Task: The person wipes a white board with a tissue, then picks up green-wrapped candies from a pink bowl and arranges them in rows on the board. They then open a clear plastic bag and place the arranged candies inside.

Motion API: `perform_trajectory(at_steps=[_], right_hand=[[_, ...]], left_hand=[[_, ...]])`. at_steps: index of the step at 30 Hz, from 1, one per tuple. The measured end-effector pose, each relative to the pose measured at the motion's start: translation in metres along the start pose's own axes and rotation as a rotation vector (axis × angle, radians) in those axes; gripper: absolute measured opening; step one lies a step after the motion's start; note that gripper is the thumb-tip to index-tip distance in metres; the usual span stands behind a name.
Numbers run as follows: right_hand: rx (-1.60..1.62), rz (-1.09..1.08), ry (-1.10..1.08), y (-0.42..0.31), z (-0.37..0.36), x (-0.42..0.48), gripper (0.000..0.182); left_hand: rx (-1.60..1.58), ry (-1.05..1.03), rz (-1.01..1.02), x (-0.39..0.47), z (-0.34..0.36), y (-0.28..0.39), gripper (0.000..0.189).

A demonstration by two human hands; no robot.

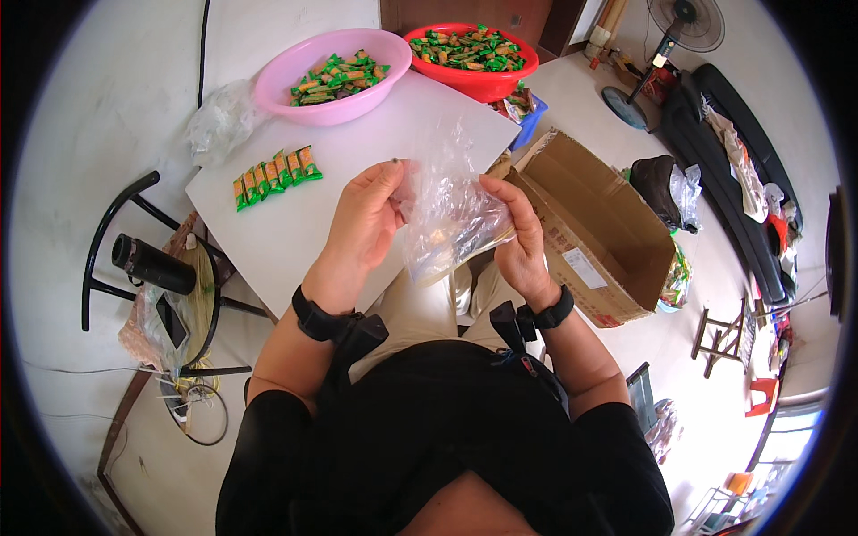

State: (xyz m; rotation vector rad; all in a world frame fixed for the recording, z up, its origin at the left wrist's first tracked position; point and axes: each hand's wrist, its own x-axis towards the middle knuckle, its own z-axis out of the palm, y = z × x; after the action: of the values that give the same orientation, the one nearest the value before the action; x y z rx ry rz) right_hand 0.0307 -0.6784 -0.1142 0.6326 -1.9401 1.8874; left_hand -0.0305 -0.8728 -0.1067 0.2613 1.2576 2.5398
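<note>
Between my two hands hangs a clear plastic bag [450, 218], crinkled and shiny, held over my lap at the table's near edge. My left hand [367, 214] pinches its left side between thumb and fingers. On the opposite side, my right hand [521, 234] grips the bag's edge. Whether anything is inside the bag I cannot tell. A short row of several green-and-orange wrapped snacks [276, 175] lies on the white table [288, 248], beyond my left hand. Farther back, a pink basin [268, 87] and a red basin [482, 84] hold many more such packets.
A crumpled plastic bag [224, 124] rests at the table's far left. To my right stands an open cardboard box [583, 268], with a blue crate [533, 124] beyond it. A black-framed chair [94, 254] bearing a dark cylinder [154, 264] is on the left. A fan [627, 107] stands far right.
</note>
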Motion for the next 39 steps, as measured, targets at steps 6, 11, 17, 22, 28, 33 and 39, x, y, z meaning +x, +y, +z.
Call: perform_trajectory(at_steps=[6, 11, 17, 22, 28, 33, 39], right_hand=[[0.061, 0.117, -0.005, 0.003, -0.004, -0.003, 0.036], [-0.068, 0.161, 0.009, 0.013, -0.016, -0.007, 0.029], [-0.083, 0.162, 0.015, 0.011, -0.023, -0.007, 0.026], [-0.21, 0.103, -0.06, -0.003, -0.027, -0.009, 0.024], [-0.378, -0.125, -0.228, -0.022, -0.023, -0.004, 0.02], [-0.394, -0.143, -0.336, -0.029, -0.016, 0.0, 0.034], [0.136, 0.251, 0.126, -0.008, 0.005, -0.005, 0.032]], left_hand=[[0.031, 0.139, 0.104, -0.001, -0.007, 0.009, 0.017], [0.167, 0.108, 0.111, -0.007, -0.018, 0.022, 0.018], [0.405, 0.027, -0.052, -0.017, -0.017, 0.024, 0.028], [0.446, 0.039, 0.027, -0.015, -0.043, 0.034, 0.031], [0.633, -0.068, 0.098, -0.011, -0.026, 0.049, 0.035], [0.662, -0.298, -0.009, -0.003, -0.02, 0.039, 0.024], [0.457, -0.06, 0.123, -0.002, -0.006, 0.035, 0.018]])
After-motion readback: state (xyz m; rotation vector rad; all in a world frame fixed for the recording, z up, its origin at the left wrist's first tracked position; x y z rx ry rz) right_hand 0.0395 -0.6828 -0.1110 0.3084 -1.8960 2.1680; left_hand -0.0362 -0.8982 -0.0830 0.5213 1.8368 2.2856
